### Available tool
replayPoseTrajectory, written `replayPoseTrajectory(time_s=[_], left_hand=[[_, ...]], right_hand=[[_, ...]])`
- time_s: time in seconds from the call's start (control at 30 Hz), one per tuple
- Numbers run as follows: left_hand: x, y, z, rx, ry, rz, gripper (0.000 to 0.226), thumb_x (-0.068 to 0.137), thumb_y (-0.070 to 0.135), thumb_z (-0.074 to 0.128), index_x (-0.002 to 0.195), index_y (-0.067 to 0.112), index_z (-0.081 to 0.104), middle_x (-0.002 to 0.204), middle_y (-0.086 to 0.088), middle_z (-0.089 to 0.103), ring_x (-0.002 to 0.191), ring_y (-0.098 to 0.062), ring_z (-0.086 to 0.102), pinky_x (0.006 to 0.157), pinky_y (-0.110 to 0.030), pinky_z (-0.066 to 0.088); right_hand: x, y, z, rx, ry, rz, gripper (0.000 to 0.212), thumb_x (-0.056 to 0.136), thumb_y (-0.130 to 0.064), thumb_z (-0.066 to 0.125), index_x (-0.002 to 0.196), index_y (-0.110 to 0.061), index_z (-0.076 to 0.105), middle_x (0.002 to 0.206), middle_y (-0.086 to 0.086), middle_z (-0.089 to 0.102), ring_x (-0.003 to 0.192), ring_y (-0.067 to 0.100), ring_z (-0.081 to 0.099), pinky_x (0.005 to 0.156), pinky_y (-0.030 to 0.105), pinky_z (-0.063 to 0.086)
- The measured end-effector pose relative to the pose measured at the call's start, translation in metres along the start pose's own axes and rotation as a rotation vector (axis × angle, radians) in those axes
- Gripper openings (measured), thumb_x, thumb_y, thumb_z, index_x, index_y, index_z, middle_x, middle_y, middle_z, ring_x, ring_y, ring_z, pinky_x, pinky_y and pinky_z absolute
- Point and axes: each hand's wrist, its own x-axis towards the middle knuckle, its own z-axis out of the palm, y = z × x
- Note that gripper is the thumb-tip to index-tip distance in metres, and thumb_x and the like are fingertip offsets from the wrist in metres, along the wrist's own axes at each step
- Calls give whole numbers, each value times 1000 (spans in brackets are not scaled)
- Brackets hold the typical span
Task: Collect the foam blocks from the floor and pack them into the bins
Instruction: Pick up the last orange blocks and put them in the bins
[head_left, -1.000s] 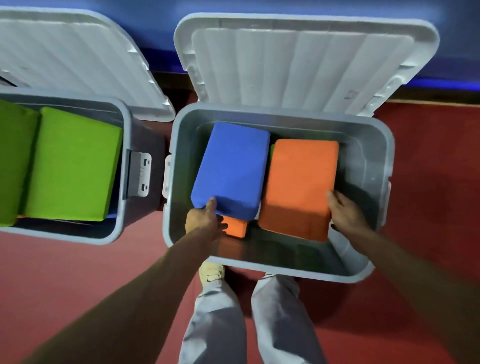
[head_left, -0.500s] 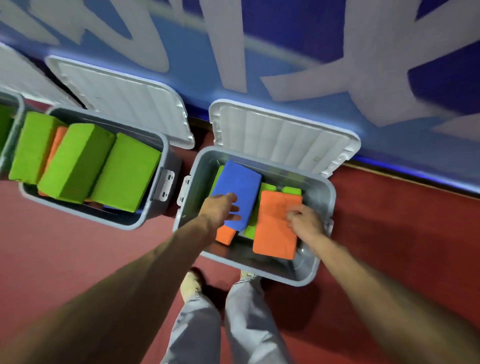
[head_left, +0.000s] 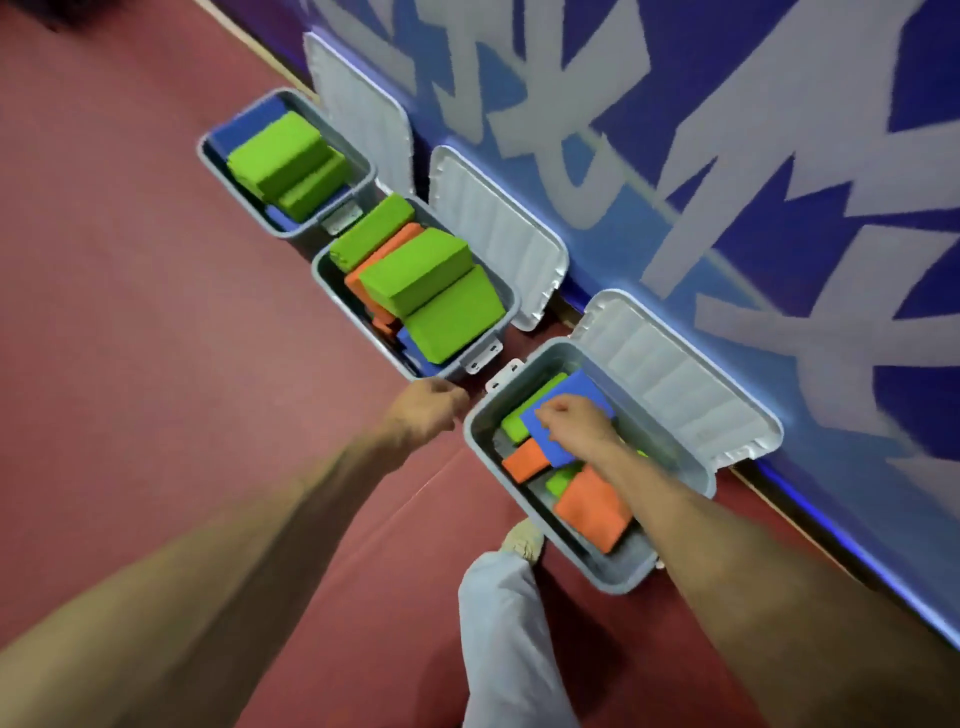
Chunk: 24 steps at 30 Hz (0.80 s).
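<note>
Three grey bins stand open in a row along the wall. The nearest bin (head_left: 621, 584) holds a blue foam block (head_left: 582, 385) lying on a green block (head_left: 530, 410), a small orange block (head_left: 524, 460) and a larger orange block (head_left: 592, 512). My right hand (head_left: 571, 421) reaches into this bin, fingers curled on top of the blue block. My left hand (head_left: 426, 410) is outside the bin, over the red floor by the corner of the middle bin (head_left: 322, 270), fingers curled with nothing seen in it.
The middle bin is piled with green blocks (head_left: 415, 280) over orange and blue ones. The far bin (head_left: 208, 156) holds green blocks on blue. Hinged lids (head_left: 675, 384) lean against the blue lettered wall. My leg (head_left: 509, 623) and shoe stand close to the nearest bin.
My left hand has let go of the blue block and drawn back out of the bin. My right hand moved from the orange block onto the blue one. The view swung left.
</note>
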Motion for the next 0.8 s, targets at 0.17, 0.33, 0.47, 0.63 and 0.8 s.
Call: replayPoseTrajectory(time_s=[0.17, 0.33, 0.47, 0.63, 0.8], left_hand=[[-99, -109, -101, -118, 196, -11, 13, 90, 20, 56, 88, 11, 65, 91, -11, 61, 81, -24, 58, 93, -43, 52], [-230, -245, -179, -199, 391, -22, 21, 94, 23, 51, 103, 11, 66, 98, -6, 61, 84, -21, 58, 92, -34, 48], [-355, -353, -219, -262, 592, -75, 24, 94, 25, 52, 108, 13, 66, 110, -6, 65, 98, -22, 60, 90, -31, 45], [-489, -477, -235, -282, 817, -213, 28, 93, 25, 54, 115, 12, 65, 114, -6, 66, 108, -23, 59, 92, -28, 44], [-590, -598, -212, -462, 996, -379, 26, 91, 30, 57, 113, 18, 63, 116, -2, 64, 102, -18, 58, 86, -26, 43]], right_hand=[[-78, -86, 80, -242, -79, -266, 20, 91, -25, 56, 90, -10, 69, 88, 5, 66, 92, 24, 62, 80, 30, 44], [-180, -148, 211, -487, -220, -532, 13, 90, -32, 60, 87, -21, 66, 85, 1, 64, 87, 21, 62, 78, 28, 44], [-288, -184, 331, -768, -419, -741, 24, 93, -34, 56, 102, -16, 68, 89, 1, 65, 87, 19, 59, 77, 27, 43], [-413, -203, 469, -1058, -610, -1026, 28, 94, -32, 53, 112, -15, 68, 116, 4, 68, 109, 21, 60, 85, 24, 41], [-514, -197, 586, -1295, -777, -1225, 29, 93, -35, 53, 113, -17, 66, 114, 3, 68, 106, 20, 60, 78, 21, 39]])
